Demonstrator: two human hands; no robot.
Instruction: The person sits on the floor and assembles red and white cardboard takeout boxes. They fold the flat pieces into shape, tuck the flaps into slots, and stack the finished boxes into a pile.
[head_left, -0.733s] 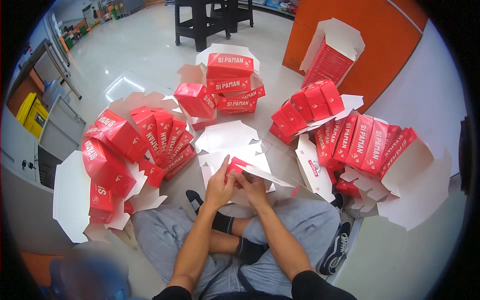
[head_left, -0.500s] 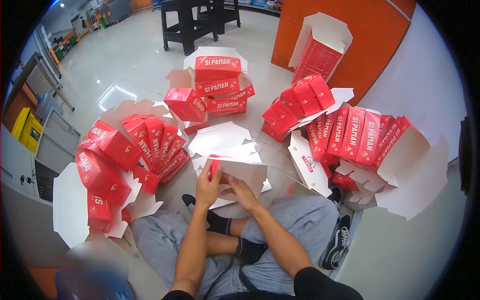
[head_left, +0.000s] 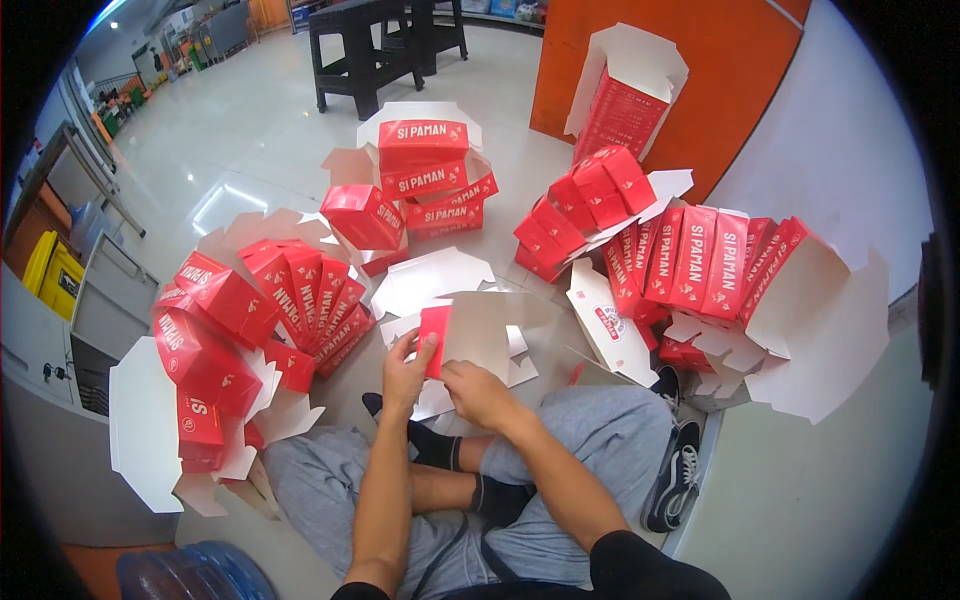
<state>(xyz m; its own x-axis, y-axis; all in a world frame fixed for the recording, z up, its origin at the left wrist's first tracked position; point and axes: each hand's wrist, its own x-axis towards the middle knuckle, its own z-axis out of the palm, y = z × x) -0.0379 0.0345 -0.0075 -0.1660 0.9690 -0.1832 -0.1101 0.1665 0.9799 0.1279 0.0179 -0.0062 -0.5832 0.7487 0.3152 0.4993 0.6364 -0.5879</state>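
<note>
Between my hands is a partly folded cardboard food box, its inside pale and one narrow side red. My left hand grips the red side, thumb on its face. Closed at the lower edge of the same box, my right hand has its fingers curled, partly hidden from view. Beneath and beyond it, flat white box blanks lie on the floor in front of my crossed legs.
Folded red boxes with open white lids are piled at the left, far middle and right. One tall stack leans by an orange panel. Black stools stand far off; a blue water jug sits at lower left.
The box in my hands has turned, so its red side now faces me more. My right hand has gone from spread fingers inside the box to closed at its lower edge.
</note>
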